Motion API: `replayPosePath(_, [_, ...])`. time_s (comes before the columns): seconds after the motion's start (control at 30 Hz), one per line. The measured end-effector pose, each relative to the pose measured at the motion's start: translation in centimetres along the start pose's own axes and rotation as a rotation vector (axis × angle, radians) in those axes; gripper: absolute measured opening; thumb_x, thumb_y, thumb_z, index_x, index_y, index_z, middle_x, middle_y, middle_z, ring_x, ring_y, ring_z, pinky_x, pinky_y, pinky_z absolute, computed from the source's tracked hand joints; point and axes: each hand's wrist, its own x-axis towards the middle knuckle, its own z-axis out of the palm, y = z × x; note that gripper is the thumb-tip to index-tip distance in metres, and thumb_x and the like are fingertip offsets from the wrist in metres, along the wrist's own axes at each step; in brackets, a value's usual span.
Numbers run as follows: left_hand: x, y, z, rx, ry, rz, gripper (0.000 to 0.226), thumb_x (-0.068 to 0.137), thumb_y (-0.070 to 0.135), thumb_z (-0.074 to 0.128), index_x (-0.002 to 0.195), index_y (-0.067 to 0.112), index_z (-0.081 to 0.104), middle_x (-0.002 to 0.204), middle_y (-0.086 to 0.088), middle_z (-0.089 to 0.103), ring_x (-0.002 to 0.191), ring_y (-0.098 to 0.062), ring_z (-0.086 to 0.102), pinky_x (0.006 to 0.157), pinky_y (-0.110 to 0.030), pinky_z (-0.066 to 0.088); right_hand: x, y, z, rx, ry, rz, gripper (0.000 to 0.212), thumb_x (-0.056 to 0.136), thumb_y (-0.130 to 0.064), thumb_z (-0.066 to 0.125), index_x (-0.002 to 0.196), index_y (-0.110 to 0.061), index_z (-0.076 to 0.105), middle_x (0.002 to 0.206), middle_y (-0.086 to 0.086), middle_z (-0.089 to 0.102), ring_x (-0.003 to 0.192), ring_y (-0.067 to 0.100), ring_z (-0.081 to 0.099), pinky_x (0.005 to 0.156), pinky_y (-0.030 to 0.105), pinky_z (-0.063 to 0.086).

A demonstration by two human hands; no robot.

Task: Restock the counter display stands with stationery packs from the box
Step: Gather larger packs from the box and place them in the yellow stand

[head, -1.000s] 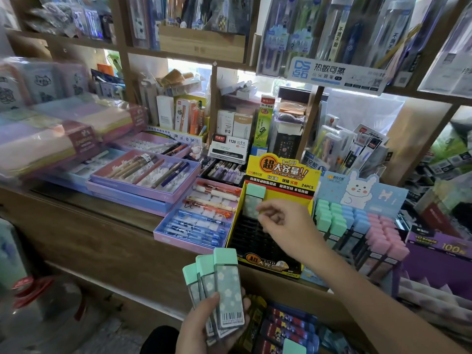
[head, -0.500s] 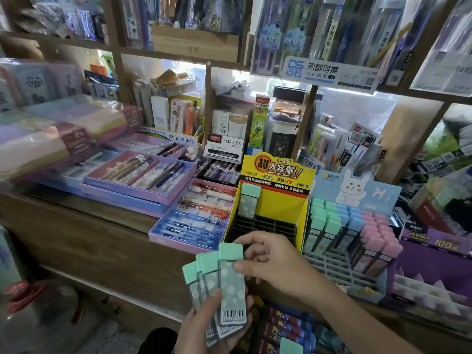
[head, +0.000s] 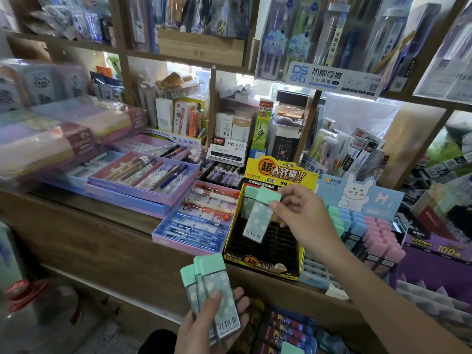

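Mint pack (head: 256,221) was pinched at its cap by right hand (head: 304,218), tilted above black slots of yellow stand (head: 260,264), second pack (head: 248,198) was seen upright in its back-left corner, fan of packs (head: 214,287) was gripped by left hand (head: 204,328), below front edge of wooden surface (head: 109,213)

One mint-capped pack (head: 257,218) hangs tilted over the yellow display stand (head: 260,262) and its black grid, just beside a slotted pack (head: 248,200) upright at back-left; three fanned packs (head: 214,286) are held lower.
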Motion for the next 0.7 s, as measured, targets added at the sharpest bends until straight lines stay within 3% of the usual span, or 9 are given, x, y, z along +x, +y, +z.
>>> replayPosePath(0.17, [-0.2,0.1,0.2,0.028,0.05,0.029,0.028,0.096,0.017,0.062,0.11,-0.007,0.066,0.095,-0.031,0.076,0.096,-0.042,0.07,0.08,-0.049,0.054,1.9,1.0,0.4,-0.193,0.051,-0.146,0.019,0.097,-0.015,0.068,0.108,-0.029,0.06,0.085,0.006,0.069,0.08,0.025,0.069,0.077,0.045,0.06])
replayPosePath(0.33, [-0.2,0.3,0.1,0.036,0.061,-0.003,0.03,0.097,0.013,0.06,0.114,-0.011,0.064,0.096,-0.033,0.075,0.098,-0.043,0.07,0.09,-0.054,0.051,2.8,1.9,1.2,-0.267,0.037,-0.206,0.02,0.098,-0.015,0.067,0.108,-0.03,0.058,0.082,0.004,0.064,0.074,0.013,0.06,0.073,0.036,0.053])
replayPosePath(0.7, [0.2,0.1,-0.1,0.042,0.088,0.005,0.029,0.096,0.014,0.063,0.111,-0.01,0.066,0.095,-0.03,0.076,0.098,-0.043,0.072,0.083,-0.049,0.055,3.4,2.8,1.8,-0.284,-0.032,-0.214,0.021,0.098,-0.016,0.066,0.106,-0.034,0.057,0.087,0.004,0.066,0.081,0.018,0.066,0.077,0.04,0.058])
